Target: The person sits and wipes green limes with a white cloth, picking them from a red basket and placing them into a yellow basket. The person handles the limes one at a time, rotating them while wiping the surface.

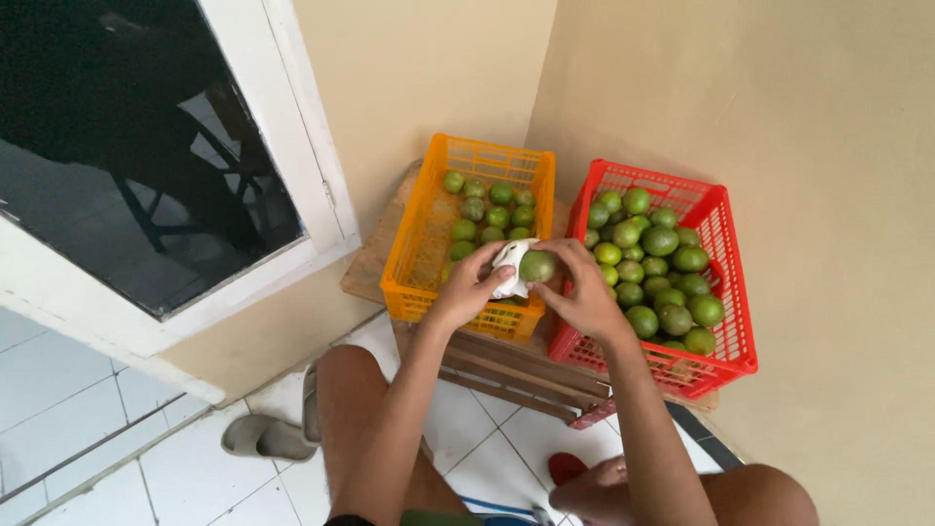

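Left hand (474,282) pinching a white cloth (510,265) against a lime (537,265), right hand (581,292) cupping that lime, above the gap between orange crate (414,258) and red crate (729,263). Likely slip if rubbed hard: loose grip, round fruit, drop to the floor.

The one head-worn camera looked steeply down from close above the person's knees, facing a wall corner where an orange crate (419,263) and red crate (726,282) sat.
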